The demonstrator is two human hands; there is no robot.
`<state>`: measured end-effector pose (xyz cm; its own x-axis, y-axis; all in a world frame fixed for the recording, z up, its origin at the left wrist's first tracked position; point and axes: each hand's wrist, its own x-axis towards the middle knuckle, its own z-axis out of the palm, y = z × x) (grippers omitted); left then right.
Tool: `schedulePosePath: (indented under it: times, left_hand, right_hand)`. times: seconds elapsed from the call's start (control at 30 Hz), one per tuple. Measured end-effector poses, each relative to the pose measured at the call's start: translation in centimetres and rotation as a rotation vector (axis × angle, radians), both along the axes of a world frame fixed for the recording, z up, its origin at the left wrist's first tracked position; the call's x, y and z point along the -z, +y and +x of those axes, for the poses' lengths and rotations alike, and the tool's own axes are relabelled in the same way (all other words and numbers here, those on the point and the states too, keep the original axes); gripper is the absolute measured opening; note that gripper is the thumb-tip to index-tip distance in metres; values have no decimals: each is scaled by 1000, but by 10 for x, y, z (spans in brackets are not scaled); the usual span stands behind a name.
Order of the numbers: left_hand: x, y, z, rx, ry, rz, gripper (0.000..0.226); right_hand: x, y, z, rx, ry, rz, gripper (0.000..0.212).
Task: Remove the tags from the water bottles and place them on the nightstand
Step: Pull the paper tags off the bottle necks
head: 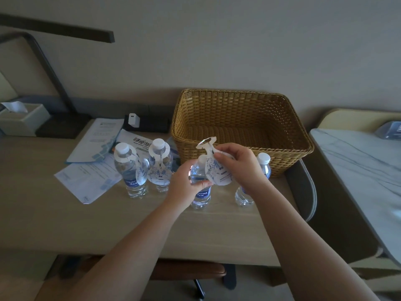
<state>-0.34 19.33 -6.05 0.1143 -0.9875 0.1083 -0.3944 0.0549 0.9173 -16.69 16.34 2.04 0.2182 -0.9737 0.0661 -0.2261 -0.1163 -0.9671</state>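
Fingers of the right hand [236,168] pinch a white tag [213,168] lifted above the cap of a water bottle [200,192]; the left hand [186,183] grips that bottle, upright on the desk [65,224]; two tagged bottles [138,170] stand leftward.

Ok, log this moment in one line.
left hand: grips third bottle | right hand: pinches tag, off the neck | two bottles still tagged | fourth bottle untagged

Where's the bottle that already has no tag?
The untagged clear plastic water bottle stands rightmost in the row on the beige desk, just before the woven wicker basket, partly behind the right hand.
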Motion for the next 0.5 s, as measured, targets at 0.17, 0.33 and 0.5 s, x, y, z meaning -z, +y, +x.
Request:
schedulePosePath:
  times: [0.17,0.33,0.5]
  left_hand:
    - [3,-3,-9,-76,-41,-15,62]
    - [9,-8,-22,-151,-64,-90,65]
    - [10,-14,-31,-194,-131,-120,65]
  right_hand:
    - [4,25,-56,158,-119,-26,12]
    - [24,51,-129,397,-183,36,11]
    - [82,44,-171,639,15,263,13]
